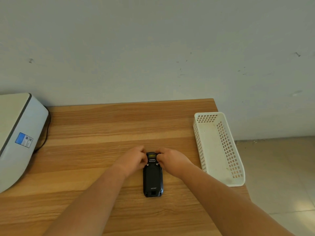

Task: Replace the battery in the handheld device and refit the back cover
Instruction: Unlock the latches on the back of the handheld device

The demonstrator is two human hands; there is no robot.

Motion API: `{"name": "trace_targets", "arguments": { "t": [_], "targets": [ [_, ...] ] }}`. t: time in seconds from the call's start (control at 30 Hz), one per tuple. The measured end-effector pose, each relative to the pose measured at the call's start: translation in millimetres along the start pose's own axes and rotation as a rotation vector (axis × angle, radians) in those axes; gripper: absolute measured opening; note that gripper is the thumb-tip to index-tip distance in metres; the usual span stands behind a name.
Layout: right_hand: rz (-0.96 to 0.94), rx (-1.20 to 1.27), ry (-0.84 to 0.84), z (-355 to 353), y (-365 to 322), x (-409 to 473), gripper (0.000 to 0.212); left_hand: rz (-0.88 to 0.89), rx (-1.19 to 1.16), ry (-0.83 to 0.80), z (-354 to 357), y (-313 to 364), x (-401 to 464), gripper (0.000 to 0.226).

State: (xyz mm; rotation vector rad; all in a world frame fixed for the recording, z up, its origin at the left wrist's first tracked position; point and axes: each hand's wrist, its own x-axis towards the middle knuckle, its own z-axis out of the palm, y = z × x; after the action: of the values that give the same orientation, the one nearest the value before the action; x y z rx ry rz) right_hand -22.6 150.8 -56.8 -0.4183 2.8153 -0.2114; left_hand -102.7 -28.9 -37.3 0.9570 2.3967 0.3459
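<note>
A black handheld device [153, 178] lies face down on the wooden table [102, 130], its back cover in place and its far end pointing at the wall. A small yellow label shows at that far end. My left hand [134, 159] grips the device's far end from the left side. My right hand [168, 159] grips the same end from the right side. Fingertips of both hands press by the two small screws or latches near the top of the cover. No loose battery is in sight.
A white perforated plastic basket [219, 178] stands at the table's right edge, with nothing visible in it. A grey-white machine [18, 133] with a blue sticker and a dark cable sits at the left. A plain wall rises behind the table; tiled floor shows at the right.
</note>
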Motion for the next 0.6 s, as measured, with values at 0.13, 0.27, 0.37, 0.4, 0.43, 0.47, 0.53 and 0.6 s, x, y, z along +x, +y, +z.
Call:
{"name": "trace_targets", "arguments": {
  "t": [0.13, 0.27, 0.37, 0.4, 0.43, 0.47, 0.53, 0.6],
  "targets": [
    [0.033, 0.02, 0.002, 2.0, 1.2, 1.5, 0.022, 0.096, 0.026, -0.032, -3.0, -4.7, 2.3, 0.009],
    [0.033, 0.017, 0.016, 3.9, 1.5, 1.9, 0.019, 0.121, 0.087, -0.045, -2.1, -8.1, 3.5, 0.021],
    [0.048, 0.017, -0.017, -0.5, -1.7, 0.8, 0.021, 0.153, 0.127, -0.018, -3.1, -5.6, 4.5, 0.021],
    [0.046, 0.009, -0.008, -0.6, -1.6, 1.1, 0.022, 0.164, 0.151, -0.005, -2.7, -4.5, 4.9, 0.023],
    [0.05, 0.011, -0.008, -1.2, -1.8, 1.2, 0.023, 0.185, 0.18, 0.006, -1.4, -3.6, 5.4, 0.024],
    [0.052, 0.022, -0.013, -2.2, -2.9, 0.8, 0.024, 0.205, 0.213, 0.01, -0.5, -3.1, 5.6, 0.024],
    [0.044, 0.032, -0.01, -2.7, -4.2, 0.6, 0.024, 0.228, 0.261, 0.019, 0.0, -2.6, 5.9, 0.023],
    [0.033, 0.028, -0.008, -2.5, -4.9, 0.1, 0.024, 0.243, 0.274, 0.036, -0.4, -3.2, 7.0, 0.021]
  ]
}}
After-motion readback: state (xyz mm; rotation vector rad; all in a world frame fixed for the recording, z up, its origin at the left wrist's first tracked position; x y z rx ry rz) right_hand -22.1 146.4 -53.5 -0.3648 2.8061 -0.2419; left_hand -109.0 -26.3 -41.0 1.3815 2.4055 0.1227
